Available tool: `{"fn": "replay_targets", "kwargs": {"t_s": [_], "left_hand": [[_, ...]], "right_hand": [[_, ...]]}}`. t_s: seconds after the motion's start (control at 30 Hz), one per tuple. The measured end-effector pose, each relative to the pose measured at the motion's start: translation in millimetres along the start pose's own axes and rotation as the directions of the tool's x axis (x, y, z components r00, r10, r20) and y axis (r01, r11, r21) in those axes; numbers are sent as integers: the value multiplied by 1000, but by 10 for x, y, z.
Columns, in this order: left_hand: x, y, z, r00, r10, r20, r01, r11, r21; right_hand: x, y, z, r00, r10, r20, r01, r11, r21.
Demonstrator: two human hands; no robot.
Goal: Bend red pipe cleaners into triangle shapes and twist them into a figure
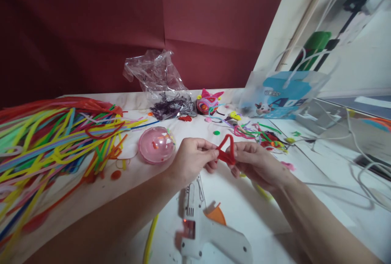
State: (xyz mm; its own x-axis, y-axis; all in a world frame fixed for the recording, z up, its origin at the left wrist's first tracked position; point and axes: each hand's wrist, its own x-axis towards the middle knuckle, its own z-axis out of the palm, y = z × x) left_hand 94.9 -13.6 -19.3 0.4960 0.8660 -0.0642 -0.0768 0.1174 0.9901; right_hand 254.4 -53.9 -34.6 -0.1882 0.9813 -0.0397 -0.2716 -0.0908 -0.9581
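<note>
Both my hands meet over the middle of the white table (pixel 100 190). My left hand (pixel 191 160) and my right hand (pixel 258 164) pinch a red pipe cleaner (pixel 226 148) bent into a small triangle, each gripping one side of it. A pink and clear plastic ball (pixel 156 144) lies just left of my left hand. A white hot glue gun (pixel 207 231) lies on the table below my hands, with an orange piece (pixel 216 214) beside it.
A big pile of coloured pipe cleaners (pixel 51 141) covers the table's left side. At the back lie a crumpled clear plastic bag (pixel 155 72), a pink and yellow pipe-cleaner figure (pixel 208 102), loose scraps (pixel 259 131) and a blue-and-white bag (pixel 281 93). White cables (pixel 351 141) run on the right.
</note>
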Motion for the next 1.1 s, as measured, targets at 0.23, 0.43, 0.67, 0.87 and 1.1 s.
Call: {"fn": "replay_targets", "kwargs": {"t_s": [0.23, 0.43, 0.67, 0.87, 1.1], "left_hand": [[-8, -4, -19, 998, 4, 68, -10, 996, 86], [-9, 3, -14, 999, 45, 11, -46, 995, 91], [5, -18, -26, 997, 77, -24, -74, 993, 95], [-12, -41, -16, 996, 89, -16, -86, 989, 116], [-23, -50, 61, 993, 67, -92, -74, 995, -71]], "right_hand": [[-13, -20, 32, 999, 33, -30, -34, 999, -41], [-25, -46, 37, 998, -6, -69, 4, 999, -41], [-52, 8, 42, 983, -159, -93, 135, 965, -224], [-39, 37, 76, 975, -182, -131, 144, 956, -255], [-42, 45, 127, 941, -225, -253, 174, 962, -208]]}}
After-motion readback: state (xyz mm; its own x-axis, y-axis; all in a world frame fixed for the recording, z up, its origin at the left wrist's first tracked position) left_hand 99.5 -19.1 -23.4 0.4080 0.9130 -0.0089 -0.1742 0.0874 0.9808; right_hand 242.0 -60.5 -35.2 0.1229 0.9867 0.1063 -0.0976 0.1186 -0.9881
